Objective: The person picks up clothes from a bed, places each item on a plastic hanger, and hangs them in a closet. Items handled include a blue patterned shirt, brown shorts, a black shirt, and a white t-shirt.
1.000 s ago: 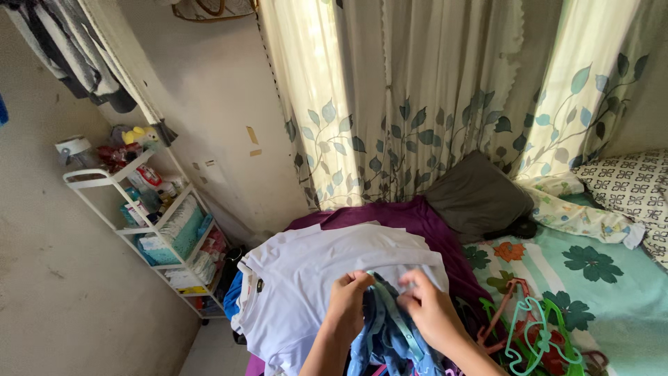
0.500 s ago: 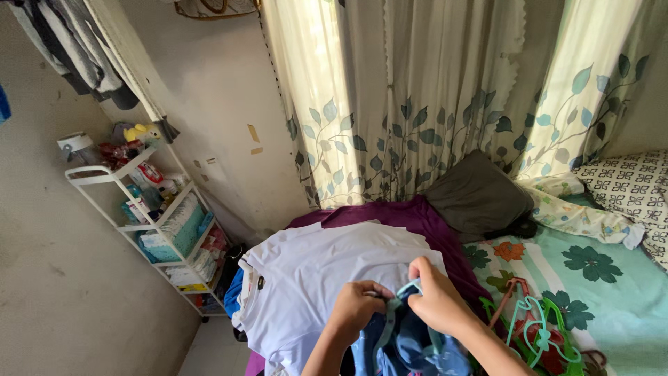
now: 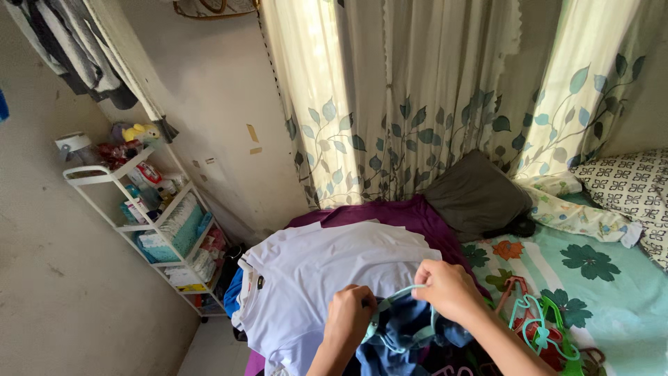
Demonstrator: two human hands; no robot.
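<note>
Blue garment [image 3: 407,334] bunched at the bottom of the view, on top of the white shirt [image 3: 313,275] and between both hands. Teal hanger [image 3: 390,317] threaded into its neck opening, pale loop showing from one hand to the other.

Left hand [image 3: 349,317] curled nearly shut, fingers pinched on the left end of the hanger and the cloth there. Right hand [image 3: 449,287] closed too, knuckles up, gripping the hanger's upper right part along with a fold of blue fabric; fingertips hidden beneath, so exact hold hard to tell. Hands near each other, apart by the hanger's width.

White shirt spread flat under the garment, over a purple cloth [image 3: 403,212] at the bed's [image 3: 612,292] near corner. Just right of the right wrist, a tangle of green and red hangers [image 3: 539,327] on the flowered teal sheet. Farther back, a dark grey pillow [image 3: 476,195] against the leaf-print curtain [image 3: 417,97], and a patterned pillow [image 3: 630,184] at far right. At left, a white shelf rack [image 3: 149,223] crowded with small packs and bottles, against the wall.
</note>
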